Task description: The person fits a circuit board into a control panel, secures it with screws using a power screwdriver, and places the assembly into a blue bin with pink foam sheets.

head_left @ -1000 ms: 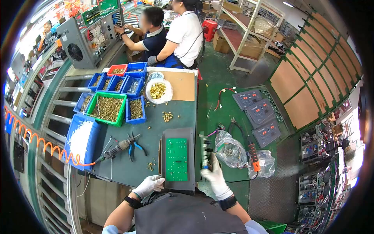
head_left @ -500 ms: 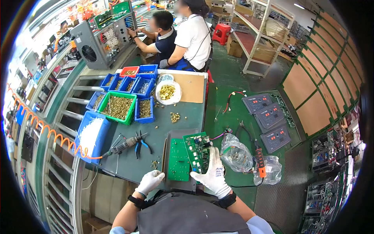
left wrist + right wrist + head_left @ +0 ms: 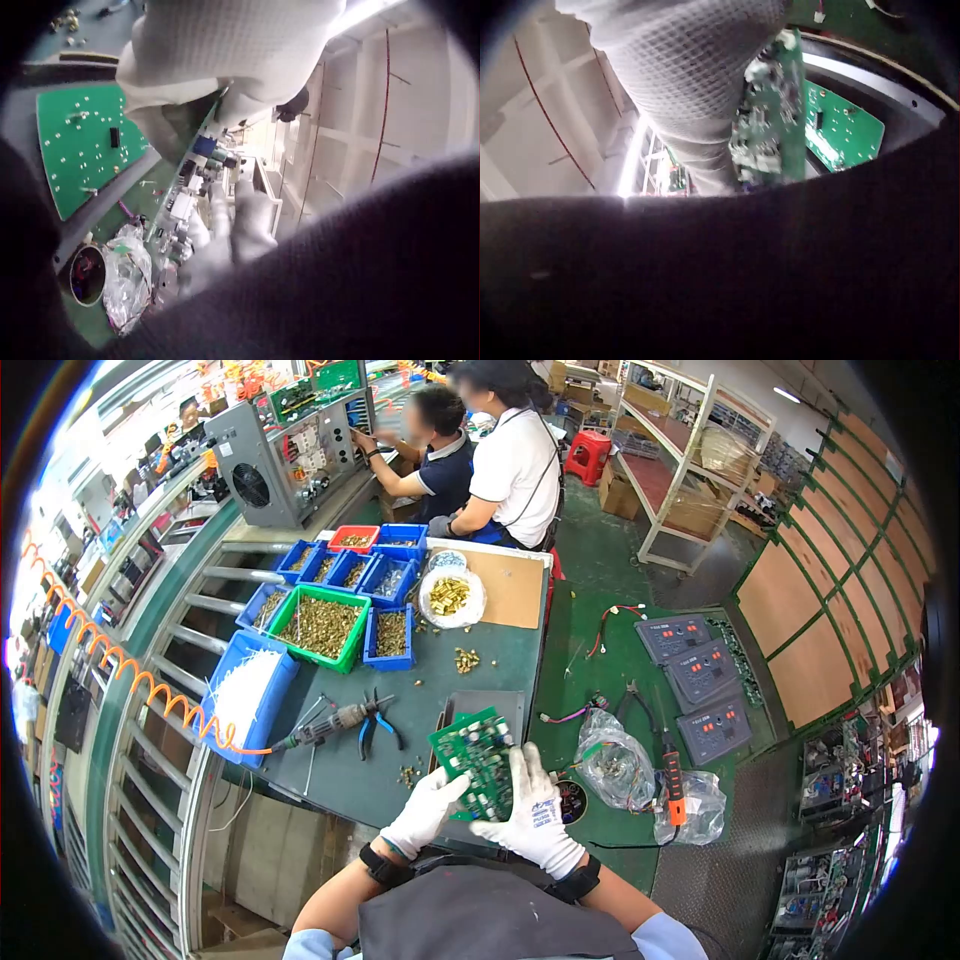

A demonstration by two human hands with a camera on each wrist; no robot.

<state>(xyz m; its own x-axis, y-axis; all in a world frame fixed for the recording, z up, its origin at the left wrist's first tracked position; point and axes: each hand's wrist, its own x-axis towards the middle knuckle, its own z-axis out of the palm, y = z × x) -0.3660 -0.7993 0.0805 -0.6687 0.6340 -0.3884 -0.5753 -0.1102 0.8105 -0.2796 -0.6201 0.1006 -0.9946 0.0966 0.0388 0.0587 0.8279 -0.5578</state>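
Both white-gloved hands hold a green circuit board (image 3: 480, 755) crowded with components, tilted over the bench's near edge. My left hand (image 3: 425, 815) pinches its left edge between thumb and fingers. From the right, my right hand (image 3: 537, 822) grips it, fingers lying over the component side. The left wrist view shows the held board (image 3: 180, 196) nearly edge-on. Below it a second green board (image 3: 86, 142), with few parts on its visible face, lies on a dark grey panel (image 3: 490, 705); the held board hides most of this second board in the head view.
Left on the bench are a power screwdriver (image 3: 325, 725), blue-handled pliers (image 3: 380, 732) and blue bins (image 3: 390, 642) of brass parts. A soldering iron (image 3: 674, 785), bagged wires (image 3: 615, 760) and grey display panels (image 3: 713, 728) lie right. Two people (image 3: 515, 470) work beyond.
My right hand has brought the component board in from the right, turning it from edge-on to face up over the second board. My left hand has left the panel's edge and taken hold of the board.
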